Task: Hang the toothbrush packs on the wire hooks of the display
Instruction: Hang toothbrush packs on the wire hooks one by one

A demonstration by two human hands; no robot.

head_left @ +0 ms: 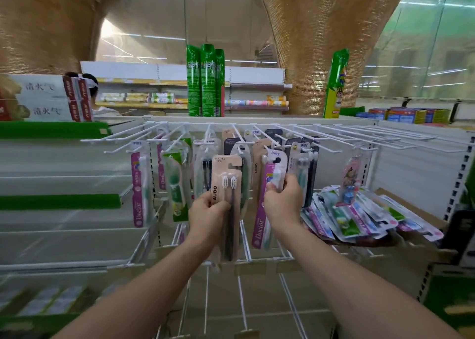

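Note:
My left hand (207, 214) grips a beige AUBO toothbrush pack (226, 182) upright in front of the display, its hang hole below the hooks. A pink Doctor toothbrush pack (267, 197) is held near its top by my right hand (284, 200), close to a wire hook (270, 148). White wire hooks (334, 133) run along the top rail. Several packs hang on the middle hooks, among them another pink Doctor pack (140, 187) at the left. The hooks at the far right are bare.
A cardboard box (411, 241) at the right holds a heap of loose toothbrush packs (359, 215). Green spray cans (205, 81) stand on the top shelf. A lower row of wire hooks (244, 238) juts out below my hands. A person stands behind the shelf at the left.

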